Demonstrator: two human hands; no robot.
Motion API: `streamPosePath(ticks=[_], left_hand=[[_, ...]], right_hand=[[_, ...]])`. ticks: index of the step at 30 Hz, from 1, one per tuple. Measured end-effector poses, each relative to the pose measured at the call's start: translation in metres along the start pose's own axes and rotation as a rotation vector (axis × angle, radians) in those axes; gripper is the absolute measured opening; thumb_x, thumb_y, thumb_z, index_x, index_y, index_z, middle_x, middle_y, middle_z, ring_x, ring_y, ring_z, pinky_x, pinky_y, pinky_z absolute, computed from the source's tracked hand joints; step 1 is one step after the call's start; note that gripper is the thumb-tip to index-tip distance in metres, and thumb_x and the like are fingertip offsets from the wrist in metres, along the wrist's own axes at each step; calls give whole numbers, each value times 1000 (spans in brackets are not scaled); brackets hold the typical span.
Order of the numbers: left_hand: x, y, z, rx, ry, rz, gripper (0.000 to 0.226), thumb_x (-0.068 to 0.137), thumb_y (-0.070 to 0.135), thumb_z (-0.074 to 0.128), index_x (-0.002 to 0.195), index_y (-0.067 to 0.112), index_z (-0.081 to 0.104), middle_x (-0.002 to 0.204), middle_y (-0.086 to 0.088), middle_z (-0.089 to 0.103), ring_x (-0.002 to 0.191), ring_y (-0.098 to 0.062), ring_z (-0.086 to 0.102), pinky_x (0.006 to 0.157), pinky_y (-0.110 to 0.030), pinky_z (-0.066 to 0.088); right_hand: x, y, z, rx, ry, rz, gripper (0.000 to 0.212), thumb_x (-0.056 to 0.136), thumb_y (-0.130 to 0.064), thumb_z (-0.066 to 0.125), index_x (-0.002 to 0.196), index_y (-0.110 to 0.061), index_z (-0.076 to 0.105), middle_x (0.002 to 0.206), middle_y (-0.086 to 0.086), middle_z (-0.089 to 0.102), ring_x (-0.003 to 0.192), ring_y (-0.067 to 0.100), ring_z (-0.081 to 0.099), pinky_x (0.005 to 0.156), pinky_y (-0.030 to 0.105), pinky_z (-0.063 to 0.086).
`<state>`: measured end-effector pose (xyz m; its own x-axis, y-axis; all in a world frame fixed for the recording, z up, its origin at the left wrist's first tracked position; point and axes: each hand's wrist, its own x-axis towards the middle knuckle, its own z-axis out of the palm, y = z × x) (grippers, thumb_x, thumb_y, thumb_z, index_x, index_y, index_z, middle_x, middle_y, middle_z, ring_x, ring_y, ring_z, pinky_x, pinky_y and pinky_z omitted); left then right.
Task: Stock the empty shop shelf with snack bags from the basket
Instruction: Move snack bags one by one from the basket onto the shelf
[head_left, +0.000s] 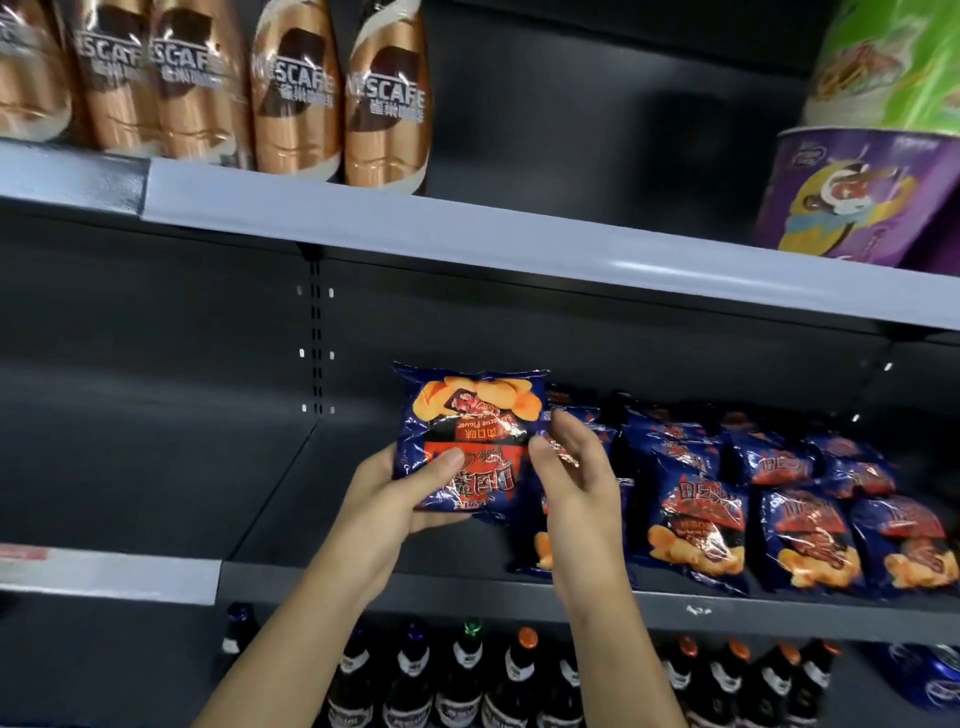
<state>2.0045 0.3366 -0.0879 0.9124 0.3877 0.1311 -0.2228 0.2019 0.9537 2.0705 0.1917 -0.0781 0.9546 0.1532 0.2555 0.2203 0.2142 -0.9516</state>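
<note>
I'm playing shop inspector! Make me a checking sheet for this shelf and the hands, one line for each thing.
Surface: dark shelf, left part bare, right part filled.
Job's things: snack bag held with its print upside down; stocked bags lie in rows at right; basket not in view.
Clutter: nothing seen.
Hands: left hand grips the bag's lower left corner; right hand at its right edge, grip unclear.
Cables: nothing seen.
Surroundings: coffee bottles and purple tub above; dark bottles below.
</note>
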Motion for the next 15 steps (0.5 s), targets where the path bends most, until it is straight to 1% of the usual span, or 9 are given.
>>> streamPosePath(ticks=[2,4,5,7,9,10,12,13,15], left_hand=[[2,0,-5,-13,-21,-3,34,86,22,69,120,15,67,110,-7,76,102,-26,73,84,-45,60],[5,1,-12,-32,-6,0,42,83,27,75,123,18,64,113,-4,75,105,-25,72,86,-46,59],[7,2,-16,-41,22,2,49,80,33,80,125,23,62,115,0,74,107,-22,71,88,-46,58],[12,4,-28,30,107,58,63,69,53,84,125,35,61,118,8,70,112,-13,67,95,-40,54],[16,9,-40,259,181,160,64,65,62,82,123,43,61,116,16,66,114,-1,60,98,-30,46],[17,11,-45,375,179,196,61,65,60,78,122,44,61,112,18,67,111,3,58,96,-26,44],[18,15,-50,535,112,196,53,67,57,78,116,45,64,102,17,68,100,4,60,87,-20,44],[18,15,-50,593,73,172,49,69,53,81,115,45,65,101,16,67,98,3,59,84,-19,44],[21,13,-52,670,13,145,46,74,48,82,116,42,66,104,17,64,97,1,59,83,-21,45]], right_hand=[[1,3,6,31,-23,63,25,96,-22,65,121,-28,66,118,-10,68,101,-1,68,78,17,55],[1,5,11,3,-35,56,20,96,-21,66,114,-28,68,112,-7,70,94,-2,69,73,14,54],[2,6,13,-32,-34,30,18,96,-19,66,110,-30,68,111,-10,69,94,-4,68,75,11,52],[7,6,13,-157,-29,-24,20,97,-18,66,108,-35,65,112,-21,63,104,-7,60,80,7,44],[10,7,12,-356,-40,-86,26,98,-20,64,121,-31,65,114,-23,58,115,0,53,87,5,40],[12,9,13,-449,-48,-115,29,98,-21,63,126,-28,66,115,-21,59,118,3,53,94,10,43],[13,12,16,-576,-66,-169,30,98,-23,64,127,-29,68,115,-21,61,122,8,53,110,34,43],[12,12,19,-613,-74,-198,29,97,-24,64,125,-31,69,111,-26,60,123,10,52,112,44,40],[10,12,26,-648,-81,-255,29,97,-22,65,124,-29,70,102,-35,52,121,11,51,112,51,36]])
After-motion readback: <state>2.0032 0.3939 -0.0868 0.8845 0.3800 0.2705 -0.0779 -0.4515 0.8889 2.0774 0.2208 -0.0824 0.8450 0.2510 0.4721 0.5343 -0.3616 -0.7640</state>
